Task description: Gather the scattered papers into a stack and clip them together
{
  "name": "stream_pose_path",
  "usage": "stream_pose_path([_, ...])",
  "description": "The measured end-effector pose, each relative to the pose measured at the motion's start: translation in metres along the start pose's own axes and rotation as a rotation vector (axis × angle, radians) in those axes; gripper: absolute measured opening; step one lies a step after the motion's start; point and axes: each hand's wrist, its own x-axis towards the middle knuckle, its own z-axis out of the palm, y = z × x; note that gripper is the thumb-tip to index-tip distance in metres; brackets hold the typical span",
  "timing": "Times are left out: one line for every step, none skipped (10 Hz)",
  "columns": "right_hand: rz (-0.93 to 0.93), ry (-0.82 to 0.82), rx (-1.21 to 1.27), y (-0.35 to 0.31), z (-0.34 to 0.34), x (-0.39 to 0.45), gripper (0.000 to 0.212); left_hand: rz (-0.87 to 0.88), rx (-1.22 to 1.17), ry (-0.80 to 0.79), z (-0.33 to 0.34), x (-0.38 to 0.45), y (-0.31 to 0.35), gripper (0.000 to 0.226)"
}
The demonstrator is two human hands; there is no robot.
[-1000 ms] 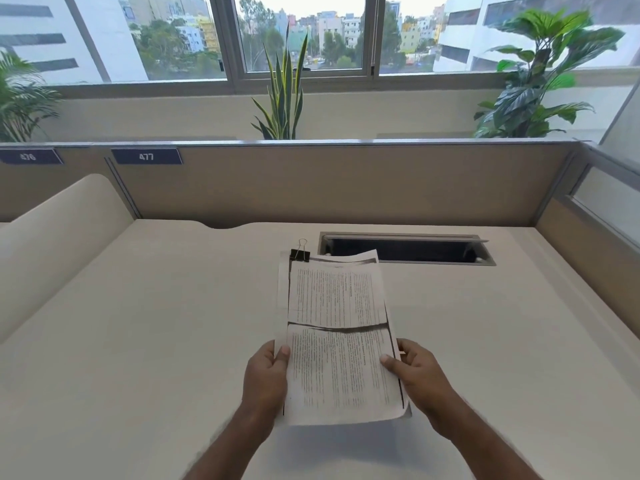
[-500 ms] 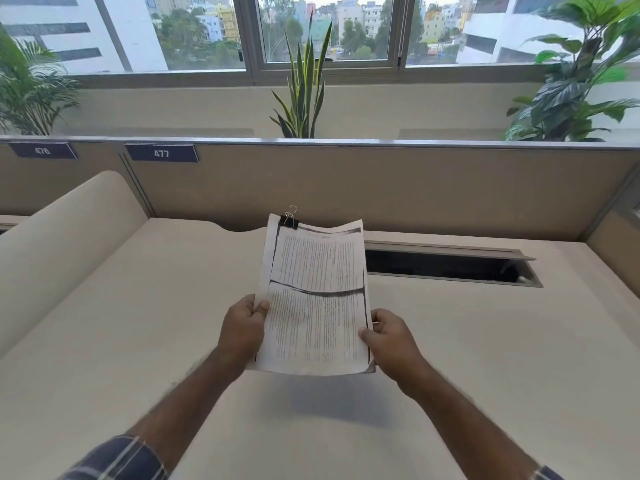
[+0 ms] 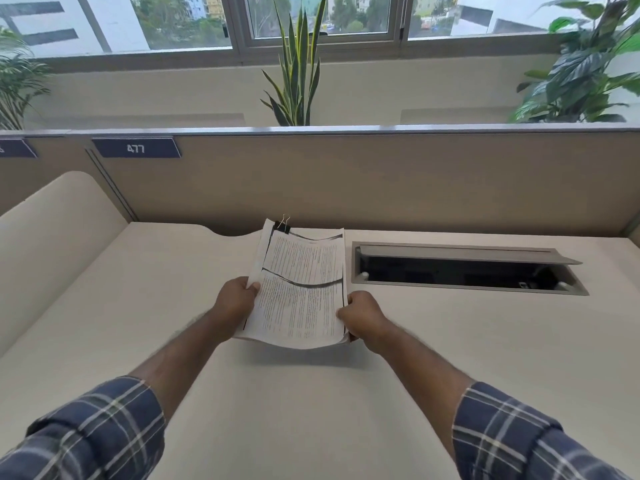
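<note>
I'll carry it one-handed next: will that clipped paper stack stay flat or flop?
Probably flops: the paper stack already bows between the left hand and right hand. The binder clip bites one far corner only, so near edges may fan.

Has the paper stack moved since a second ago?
Yes. The stack has gone left, clear of the cable slot it overlapped before, held by both hands.

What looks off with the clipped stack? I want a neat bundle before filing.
The stack of papers isn't squared: one sheet juts out along the left edge, beside the binder clip at the top left corner. The pages also bow upward.
</note>
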Motion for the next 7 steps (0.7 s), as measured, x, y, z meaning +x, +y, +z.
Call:
stream_pose_path([0.037, 0.013, -0.005, 0.006, 0.003, 0.016, 0.021, -0.006, 0.045, -0.033, 0.005, 0.013, -0.002, 0.028])
stream_pose_path([0.077, 0.037, -0.027, 0.016, 0.005, 0.034, 0.023, -0.054, 0.017, -0.079, 0.014, 0.032, -0.008, 0.031])
stream_pose_path([0.081, 0.048, -0.054, 0.02, 0.006, 0.04, 0.026, -0.073, 0.01, -0.08, 0.02, 0.039, -0.013, 0.032])
stream_pose_path([0.072, 0.067, -0.125, 0.02, 0.003, 0.035, 0.017, -0.098, 0.008, -0.116, 0.024, 0.038, -0.018, 0.032])
stream_pose_path([0.045, 0.075, -0.213, 0.019, -0.001, 0.023, 0.012, -0.106, -0.012, -0.104, 0.021, 0.038, -0.021, 0.03])
stream_pose_path([-0.004, 0.118, -0.374, 0.022, -0.013, -0.005, 0.013, -0.111, 0.13, -0.024, 0.015, 0.021, -0.034, 0.038])
stream_pose_path([-0.023, 0.195, -0.462, 0.032, -0.023, -0.024, 0.024, -0.026, 0.374, 0.101, 0.019, 0.002, -0.039, 0.049])
